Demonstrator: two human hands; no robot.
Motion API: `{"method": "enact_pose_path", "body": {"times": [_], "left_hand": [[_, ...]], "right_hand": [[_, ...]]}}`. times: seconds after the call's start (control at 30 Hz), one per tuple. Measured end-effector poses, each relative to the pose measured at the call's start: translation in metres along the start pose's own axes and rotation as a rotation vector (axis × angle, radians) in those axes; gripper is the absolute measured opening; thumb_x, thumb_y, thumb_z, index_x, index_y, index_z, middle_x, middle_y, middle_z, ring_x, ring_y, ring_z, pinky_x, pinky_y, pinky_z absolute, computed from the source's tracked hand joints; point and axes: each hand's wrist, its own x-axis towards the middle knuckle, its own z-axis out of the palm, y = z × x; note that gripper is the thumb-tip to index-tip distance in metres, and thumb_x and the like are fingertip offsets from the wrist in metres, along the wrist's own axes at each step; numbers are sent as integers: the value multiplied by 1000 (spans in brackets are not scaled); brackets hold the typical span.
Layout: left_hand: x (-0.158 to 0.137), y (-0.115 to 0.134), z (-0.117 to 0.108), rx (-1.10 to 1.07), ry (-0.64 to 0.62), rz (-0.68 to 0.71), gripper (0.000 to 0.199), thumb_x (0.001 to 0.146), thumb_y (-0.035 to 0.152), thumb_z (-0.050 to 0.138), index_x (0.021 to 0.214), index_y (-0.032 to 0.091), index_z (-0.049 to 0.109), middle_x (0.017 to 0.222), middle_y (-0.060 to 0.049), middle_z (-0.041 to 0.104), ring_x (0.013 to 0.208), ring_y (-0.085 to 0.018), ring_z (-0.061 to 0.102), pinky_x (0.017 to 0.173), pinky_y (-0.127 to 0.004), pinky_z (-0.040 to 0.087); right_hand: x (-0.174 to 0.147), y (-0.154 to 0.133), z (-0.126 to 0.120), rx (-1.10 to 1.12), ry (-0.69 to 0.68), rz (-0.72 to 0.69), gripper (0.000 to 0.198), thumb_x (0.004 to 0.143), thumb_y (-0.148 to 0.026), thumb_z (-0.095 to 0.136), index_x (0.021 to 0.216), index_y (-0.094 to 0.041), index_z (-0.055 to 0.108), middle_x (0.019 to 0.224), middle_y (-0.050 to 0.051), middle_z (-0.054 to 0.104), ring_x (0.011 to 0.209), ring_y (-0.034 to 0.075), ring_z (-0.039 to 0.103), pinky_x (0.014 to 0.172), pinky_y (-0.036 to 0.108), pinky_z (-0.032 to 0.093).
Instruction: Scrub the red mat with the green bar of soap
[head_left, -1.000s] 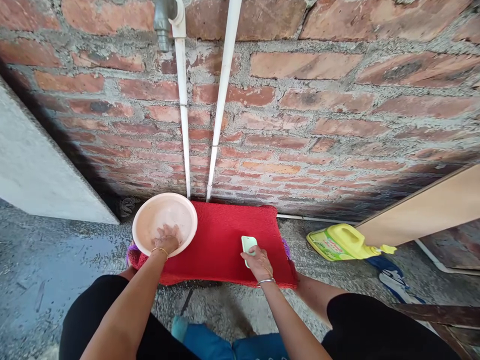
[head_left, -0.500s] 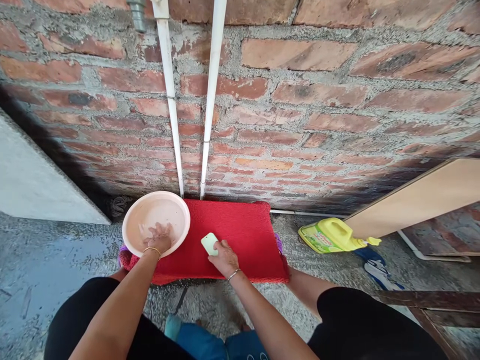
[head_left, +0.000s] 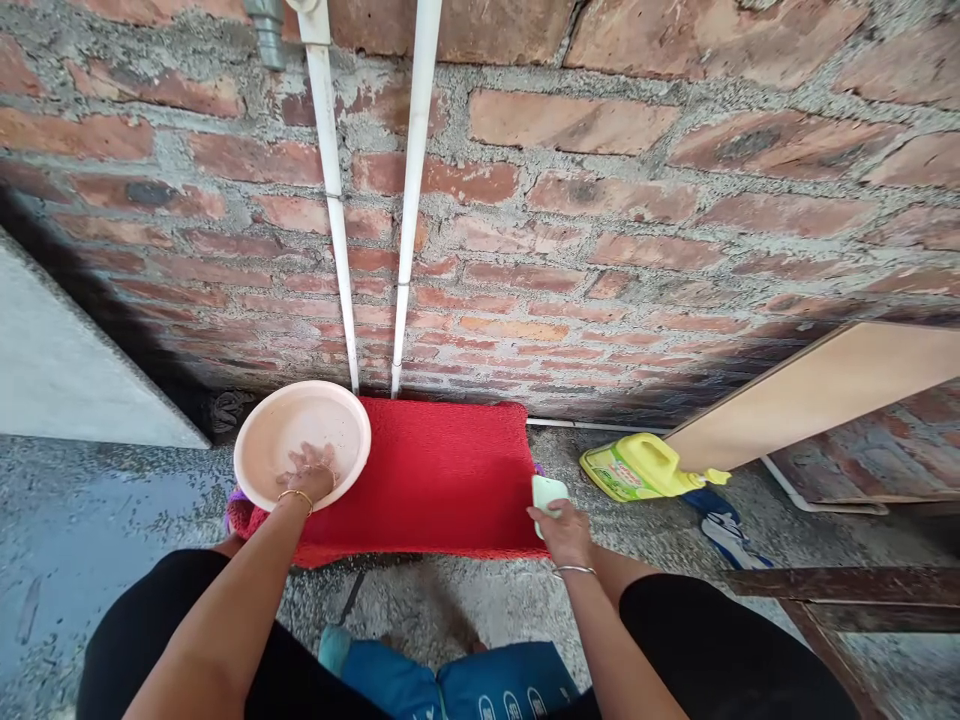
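Pale green block: sitting in the right hand at the cloth's right edge; its rounded, smooth-looking face is showing, its underside is hiding.
Right-hand grip: clamping thumb and fingers around the block; a wet grasp could be letting it slip off the edge.
Red cloth: lying nearly flat, looking nubbly along its front border; hard pushing near the edge could be bunching or dragging it.
Left hand: dipping into the basin, spreading its fingers apart, gripping nothing visible.
Pale basin: resting at the cloth's left end, curving smoothly, seeming to hold water; dragging cloth or a leaning wrist could be tipping it.
Concrete floor: looking coarse, shining wet at left, possibly becoming slippery.
Yellow jug: resting beyond the cloth's right end, showing glossy plastic.
Brick wall: rising behind, showing rough mortar.
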Motion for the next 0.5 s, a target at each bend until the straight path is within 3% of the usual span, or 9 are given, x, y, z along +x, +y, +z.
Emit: {"method": "enact_pose_path", "body": {"times": [0.07, 0.23, 0.33, 0.4, 0.5], "left_hand": [[0, 0, 0, 10, 8, 8, 59, 93, 38, 28, 150, 28, 20, 155, -28, 18, 136, -51, 25, 81, -75, 41], [1, -1, 1, 1, 6, 18, 58, 93, 38, 27, 150, 28, 22, 155, -27, 20, 136, -51, 27, 81, -76, 41], [1, -2, 2, -4, 17, 23, 59, 92, 38, 30, 150, 28, 22, 155, -27, 20, 136, -51, 27, 82, -76, 41], [1, -2, 2, -5, 34, 36, 60, 92, 39, 31, 150, 26, 23, 154, -29, 21, 135, -53, 26, 82, -77, 40], [1, -3, 2, -17, 32, 40, 60, 93, 40, 28, 150, 25, 22, 153, -30, 21, 135, -54, 26, 78, -79, 39]], "right_hand": [[-22, -27, 10, 21, -82, -77, 28, 71, -42, 63, 90, -23, 57, 96, 4, 57, 72, 16, 58, 64, 28, 46], [-104, -102, 55, 3, -381, -511, 25, 70, -35, 66, 92, -26, 60, 103, 0, 55, 87, 15, 56, 75, 25, 42], [-132, -121, 72, -79, -473, -670, 28, 69, -31, 67, 95, -25, 61, 105, 2, 56, 93, 17, 55, 79, 26, 40], [-131, -117, 72, -114, -483, -665, 27, 69, -30, 67, 95, -25, 61, 105, 2, 56, 93, 17, 55, 79, 26, 39], [-106, -87, 53, -119, -420, -480, 23, 71, -30, 66, 93, -25, 60, 102, 1, 56, 88, 15, 56, 74, 24, 40]]}}
